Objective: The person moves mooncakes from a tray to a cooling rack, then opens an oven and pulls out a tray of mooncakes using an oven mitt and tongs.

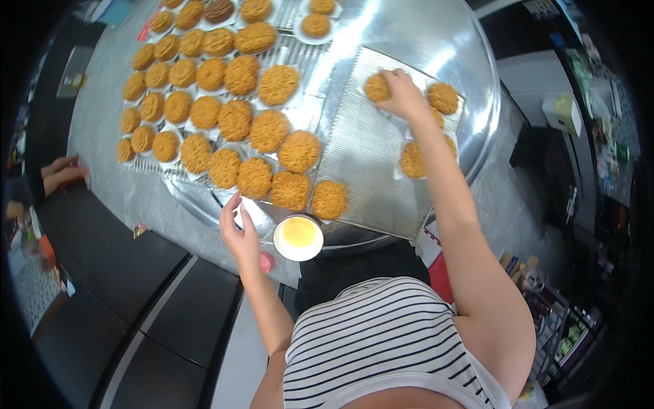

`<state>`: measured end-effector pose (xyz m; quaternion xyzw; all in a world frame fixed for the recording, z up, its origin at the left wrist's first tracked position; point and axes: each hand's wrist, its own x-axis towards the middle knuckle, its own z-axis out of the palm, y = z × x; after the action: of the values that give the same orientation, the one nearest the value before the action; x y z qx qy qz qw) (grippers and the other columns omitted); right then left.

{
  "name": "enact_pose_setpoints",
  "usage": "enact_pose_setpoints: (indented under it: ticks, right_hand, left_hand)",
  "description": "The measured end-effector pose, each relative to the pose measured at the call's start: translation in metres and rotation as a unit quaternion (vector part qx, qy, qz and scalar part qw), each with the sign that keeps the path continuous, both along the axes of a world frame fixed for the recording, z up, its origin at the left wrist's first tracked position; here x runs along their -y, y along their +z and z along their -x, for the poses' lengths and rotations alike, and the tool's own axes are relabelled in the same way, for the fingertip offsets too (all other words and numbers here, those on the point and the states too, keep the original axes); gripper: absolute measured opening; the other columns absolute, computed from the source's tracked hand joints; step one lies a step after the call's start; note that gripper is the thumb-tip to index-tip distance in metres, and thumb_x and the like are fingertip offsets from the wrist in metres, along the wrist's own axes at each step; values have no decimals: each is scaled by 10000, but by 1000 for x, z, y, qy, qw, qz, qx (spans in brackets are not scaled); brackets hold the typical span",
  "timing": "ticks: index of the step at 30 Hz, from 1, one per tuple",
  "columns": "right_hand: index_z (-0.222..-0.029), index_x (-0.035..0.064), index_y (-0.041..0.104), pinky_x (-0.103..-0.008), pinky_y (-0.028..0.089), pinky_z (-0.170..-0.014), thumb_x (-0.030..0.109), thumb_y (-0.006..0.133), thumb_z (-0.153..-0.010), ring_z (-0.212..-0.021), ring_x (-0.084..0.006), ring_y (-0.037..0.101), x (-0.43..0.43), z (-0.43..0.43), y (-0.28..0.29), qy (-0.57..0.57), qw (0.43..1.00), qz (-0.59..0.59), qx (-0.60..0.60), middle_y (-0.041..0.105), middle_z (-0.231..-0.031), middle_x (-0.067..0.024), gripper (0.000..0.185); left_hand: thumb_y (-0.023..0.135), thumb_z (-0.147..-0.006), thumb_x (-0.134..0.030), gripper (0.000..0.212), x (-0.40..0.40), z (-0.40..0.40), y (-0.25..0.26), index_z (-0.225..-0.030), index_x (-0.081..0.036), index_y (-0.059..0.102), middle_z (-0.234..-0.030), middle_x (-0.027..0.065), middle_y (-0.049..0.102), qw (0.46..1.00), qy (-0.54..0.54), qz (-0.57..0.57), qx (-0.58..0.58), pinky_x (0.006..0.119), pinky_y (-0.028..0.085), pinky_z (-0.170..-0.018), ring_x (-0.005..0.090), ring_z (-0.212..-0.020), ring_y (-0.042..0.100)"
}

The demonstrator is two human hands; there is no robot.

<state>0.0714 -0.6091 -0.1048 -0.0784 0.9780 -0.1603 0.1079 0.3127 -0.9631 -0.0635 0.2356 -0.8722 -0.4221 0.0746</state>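
Observation:
At the upper right, my right hand [400, 94] grips a round golden mooncake [377, 88] by its side, over a perforated metal tray [373, 148]. Several more mooncakes [443, 98] on white papers lie along that tray's right part, some of them hidden behind my forearm. My left hand [240, 225] is empty with its fingers apart, near the front row of mooncakes [254, 178] on the left rack. Beside it, a white bowl [316, 248] of yellow liquid, which looks like egg wash, stands at the front edge of the round metal table [424, 25].
Many mooncakes on papers fill a ridged metal rack [306, 102] at the left, one of them darker brown [218, 11]. A small pink-red object [266, 262] is by my left wrist. Another person's hands [65, 173] are at the far left counter. A blue container [113, 12] is at the top left.

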Motion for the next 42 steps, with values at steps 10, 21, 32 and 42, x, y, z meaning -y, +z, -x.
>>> enact_pose_setpoints:
  ticks: [10, 21, 32, 42]
  right_hand:
    - [-1308, 144, 535, -407, 492, -942, 273, 801, -640, -1124, -302, 526, 33, -30, 3, -51, 999, 17, 1, 535, -1159, -114, 730]
    - [-1322, 84, 542, -385, 536, -874, 360, 837, -644, -1099, -280, 576, 5, -16, 22, -152, 929, 303, 148, 560, -1262, -131, 789]
    - [-1318, 87, 531, -364, 473, -918, 241, 839, -643, -1158, -212, 545, 66, -75, 123, 54, 902, 410, 126, 566, -1255, -82, 759]
    - [-1312, 83, 525, -369, 445, -939, 216, 853, -630, -1116, -278, 544, 57, -92, 152, 114, 922, 365, 57, 571, -1188, -117, 768]
  left_hand:
    - [538, -968, -130, 258, -8, 7, 2, -1180, -14, 629, -1087, 109, 648, 999, -34, 30, -18, 299, 464, -839, 177, -976, 600]
    - [554, -945, -116, 227, -15, 6, 9, -1136, -22, 632, -1133, 111, 654, 1000, -18, 7, -13, 353, 465, -890, 256, -1064, 597]
    - [315, -1042, -423, 587, -114, 81, 60, -1505, -74, 227, -1408, 142, 461, 799, -130, -587, 7, 371, 434, -977, 226, -1230, 514]
    - [237, -1030, -502, 607, -123, 83, 62, -1466, -82, 286, -1451, 129, 423, 632, -72, -771, -16, 422, 414, -1018, 275, -1314, 443]
